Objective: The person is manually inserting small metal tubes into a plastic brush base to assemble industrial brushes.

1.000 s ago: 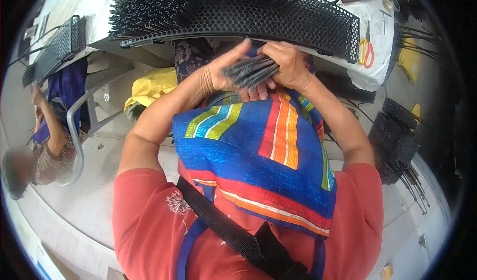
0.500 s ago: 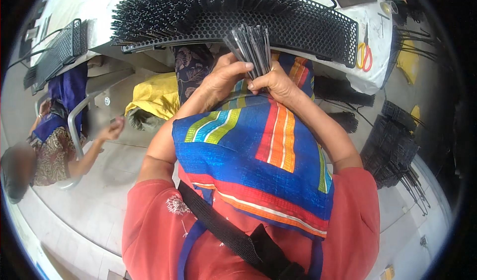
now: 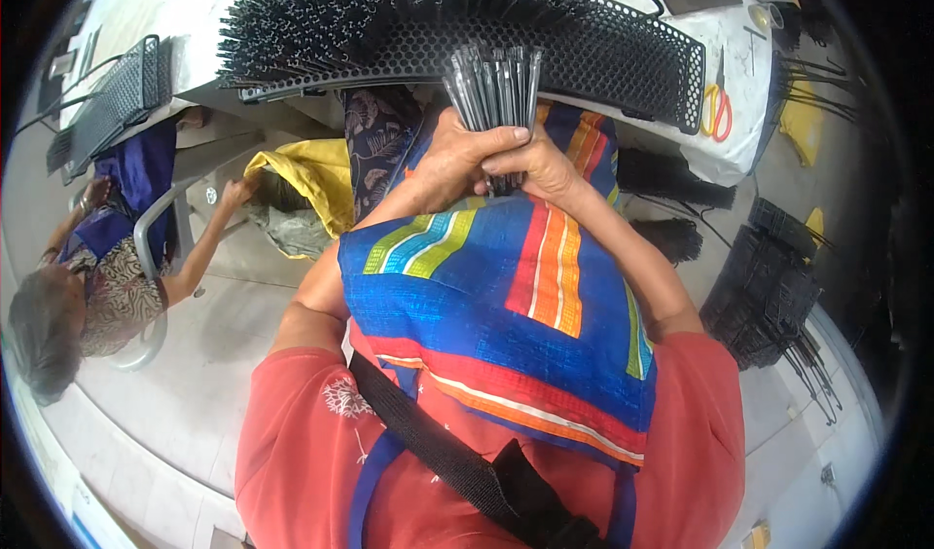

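A bundle of thin black bristle strips [image 3: 494, 91] stands upright between my hands, its tips fanned out at the top. My left hand [image 3: 457, 155] wraps it from the left, thumb laid across the front. From the right, my right hand [image 3: 540, 164] closes round the lower part, its thumb just below the other. The bundle's lower ends show beneath my thumbs, above my lap. Beyond my hands lies a long black perforated rack [image 3: 623, 62]. Dense black bristle tufts [image 3: 360, 23] fill its far and left part, while bare holes show along the near side and right end.
Scissors [image 3: 718, 106] with red and yellow handles lie on the white table [image 3: 744, 72] at right. A co-worker [image 3: 107, 286] sits at left, one hand at a yellow sack [image 3: 321, 184]. Black wire racks [image 3: 764, 286] are stacked on the right.
My hands have shifted, the left thumb now crossing over the bundle, which stands straighter and lower. The co-worker's hand has reached the yellow sack and lifted its edge.
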A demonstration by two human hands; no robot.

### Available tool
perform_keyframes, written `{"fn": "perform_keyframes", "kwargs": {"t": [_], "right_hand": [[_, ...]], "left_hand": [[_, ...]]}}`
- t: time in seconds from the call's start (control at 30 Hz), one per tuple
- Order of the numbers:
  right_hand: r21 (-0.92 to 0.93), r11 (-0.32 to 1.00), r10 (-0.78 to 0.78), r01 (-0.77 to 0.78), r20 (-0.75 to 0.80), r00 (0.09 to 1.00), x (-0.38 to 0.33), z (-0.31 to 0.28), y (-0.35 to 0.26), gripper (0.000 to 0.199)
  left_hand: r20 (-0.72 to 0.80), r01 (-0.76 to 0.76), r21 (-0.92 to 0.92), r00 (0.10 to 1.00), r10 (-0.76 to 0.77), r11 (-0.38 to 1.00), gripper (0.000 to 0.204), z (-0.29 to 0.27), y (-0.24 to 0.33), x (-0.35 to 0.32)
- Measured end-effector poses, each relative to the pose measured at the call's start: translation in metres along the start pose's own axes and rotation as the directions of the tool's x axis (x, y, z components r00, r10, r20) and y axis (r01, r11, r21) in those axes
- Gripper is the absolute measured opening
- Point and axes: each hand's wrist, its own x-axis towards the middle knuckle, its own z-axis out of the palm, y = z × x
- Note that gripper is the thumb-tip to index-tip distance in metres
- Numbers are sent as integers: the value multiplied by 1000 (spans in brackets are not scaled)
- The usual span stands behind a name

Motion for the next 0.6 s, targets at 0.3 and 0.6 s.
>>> {"fn": "perform_keyframes", "kwargs": {"t": [0.3,0.6], "right_hand": [[-34,978,203,-207,-106,974,9,-24,8,23],[332,943,83,14,-274,958,-22,-30,2,45]], "left_hand": [[77,85,-110,994,-77,990,30,0,-7,29],[-105,11,-448,992,-65,894,16,29,-10,25]]}}
